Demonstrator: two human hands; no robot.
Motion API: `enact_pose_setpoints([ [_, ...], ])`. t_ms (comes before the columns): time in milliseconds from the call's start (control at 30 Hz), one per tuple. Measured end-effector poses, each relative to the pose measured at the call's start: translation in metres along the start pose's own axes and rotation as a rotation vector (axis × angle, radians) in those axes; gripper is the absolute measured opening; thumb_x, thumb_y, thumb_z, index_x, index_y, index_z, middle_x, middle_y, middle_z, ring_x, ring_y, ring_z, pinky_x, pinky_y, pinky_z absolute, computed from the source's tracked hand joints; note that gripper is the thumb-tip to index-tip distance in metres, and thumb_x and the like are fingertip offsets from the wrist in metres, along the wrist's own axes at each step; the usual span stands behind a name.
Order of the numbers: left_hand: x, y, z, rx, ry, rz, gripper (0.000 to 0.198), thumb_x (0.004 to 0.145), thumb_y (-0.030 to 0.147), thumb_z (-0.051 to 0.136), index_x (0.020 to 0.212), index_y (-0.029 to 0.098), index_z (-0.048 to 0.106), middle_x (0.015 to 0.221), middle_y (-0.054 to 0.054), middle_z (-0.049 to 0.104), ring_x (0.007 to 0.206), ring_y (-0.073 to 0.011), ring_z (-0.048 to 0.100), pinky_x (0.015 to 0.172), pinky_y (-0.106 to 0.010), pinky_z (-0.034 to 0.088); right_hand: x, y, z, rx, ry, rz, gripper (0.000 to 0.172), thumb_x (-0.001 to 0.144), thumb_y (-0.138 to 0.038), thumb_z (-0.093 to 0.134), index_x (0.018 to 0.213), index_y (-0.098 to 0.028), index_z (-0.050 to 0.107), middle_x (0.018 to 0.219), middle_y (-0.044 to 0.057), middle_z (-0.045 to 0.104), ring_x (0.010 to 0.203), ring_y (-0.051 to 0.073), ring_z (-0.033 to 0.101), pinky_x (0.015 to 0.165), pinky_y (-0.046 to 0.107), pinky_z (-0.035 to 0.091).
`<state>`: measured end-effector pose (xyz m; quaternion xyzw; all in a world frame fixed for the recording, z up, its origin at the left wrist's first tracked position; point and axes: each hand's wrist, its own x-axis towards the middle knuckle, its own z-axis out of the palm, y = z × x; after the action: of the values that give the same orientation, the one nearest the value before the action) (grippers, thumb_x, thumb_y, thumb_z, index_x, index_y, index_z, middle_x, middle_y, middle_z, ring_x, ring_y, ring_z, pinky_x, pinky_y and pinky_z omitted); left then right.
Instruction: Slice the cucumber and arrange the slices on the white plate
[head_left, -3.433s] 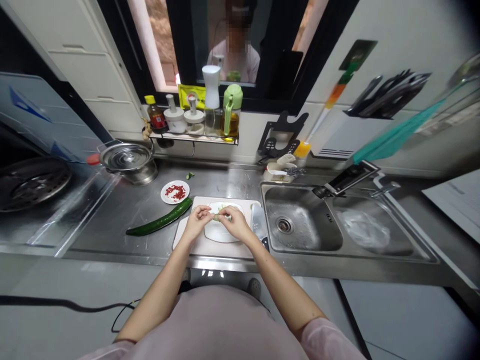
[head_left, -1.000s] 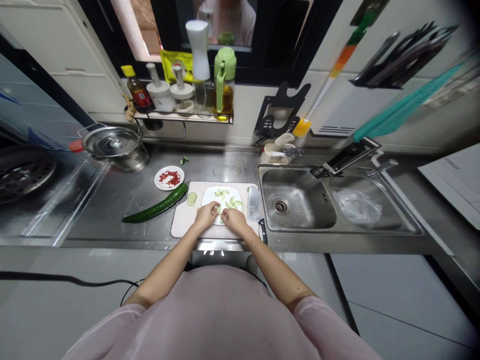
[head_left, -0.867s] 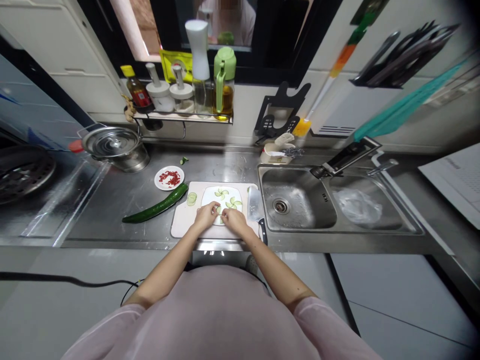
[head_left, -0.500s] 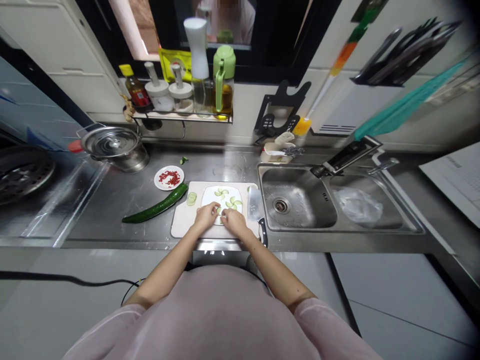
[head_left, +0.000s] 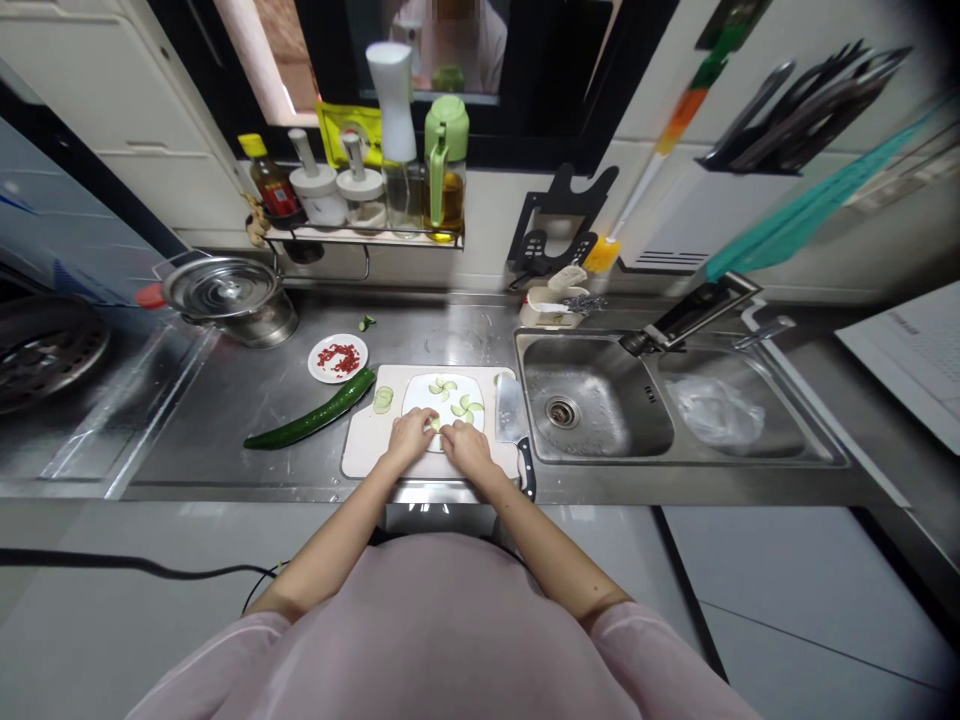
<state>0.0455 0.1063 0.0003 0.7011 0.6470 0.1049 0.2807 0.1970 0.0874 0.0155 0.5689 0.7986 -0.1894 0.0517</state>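
Observation:
A white plate point(head_left: 417, 391) rests on a pale cutting board point(head_left: 363, 455). On its far half lie thin half-moon cucumber slices point(head_left: 466, 408), set out in two pinwheel shapes. My left hand point(head_left: 410, 440) is over the plate's near left part, its thumb and fingers closed at a small pale green cucumber slice point(head_left: 434, 425). Close beside it, my right hand point(head_left: 466, 448) has its fingertips pinched at the same spot; the fingers partly cover the slices there. More cucumber slices point(head_left: 383, 400) are stacked on the board's left side. A kitchen knife point(head_left: 510, 408) lies along the board's right side.
Left of the board are a whole cucumber point(head_left: 311, 420) and a small dish point(head_left: 315, 370) of chopped red pieces. A steel pot point(head_left: 262, 318) stands farther left. The double sink point(head_left: 600, 452) is on the right. Behind, a rack point(head_left: 360, 237) holds several seasoning bottles.
My right hand has shifted slightly down and left, its fingertips nearer the left hand's. The left hand stays at nearly the same place. The plate and surrounding things have not moved.

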Motion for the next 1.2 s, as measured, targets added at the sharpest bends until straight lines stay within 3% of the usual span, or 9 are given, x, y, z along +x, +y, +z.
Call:
enact_pose_setpoints([
  [900, -0.001, 0.004, 0.005, -0.025, 0.001, -0.014, 0.032, 0.083, 0.019, 0.056, 0.114, 0.024, 0.064, 0.108, -0.005, 0.065, 0.102, -0.0185, 0.060, 0.090, -0.031, 0.038, -0.005, -0.001, 0.008, -0.055, 0.086, 0.003, 0.031, 0.098, -0.026, 0.036, 0.104, -0.020, 0.065, 0.100, 0.008, 0.060, 0.096, 0.019, 0.054, 0.075, 0.027, 0.040],
  [1200, -0.004, 0.002, 0.014, -0.215, 0.164, -0.013, 0.025, 0.084, 0.016, 0.051, 0.100, 0.020, 0.068, 0.099, -0.005, 0.066, 0.093, -0.0172, 0.061, 0.087, -0.030, 0.042, -0.003, 0.002, 0.012, -0.084, 0.118, -0.013, 0.024, 0.094, -0.020, 0.042, 0.100, -0.021, 0.066, 0.095, 0.008, 0.061, 0.093, 0.019, 0.056, 0.072, 0.027, 0.040],
])
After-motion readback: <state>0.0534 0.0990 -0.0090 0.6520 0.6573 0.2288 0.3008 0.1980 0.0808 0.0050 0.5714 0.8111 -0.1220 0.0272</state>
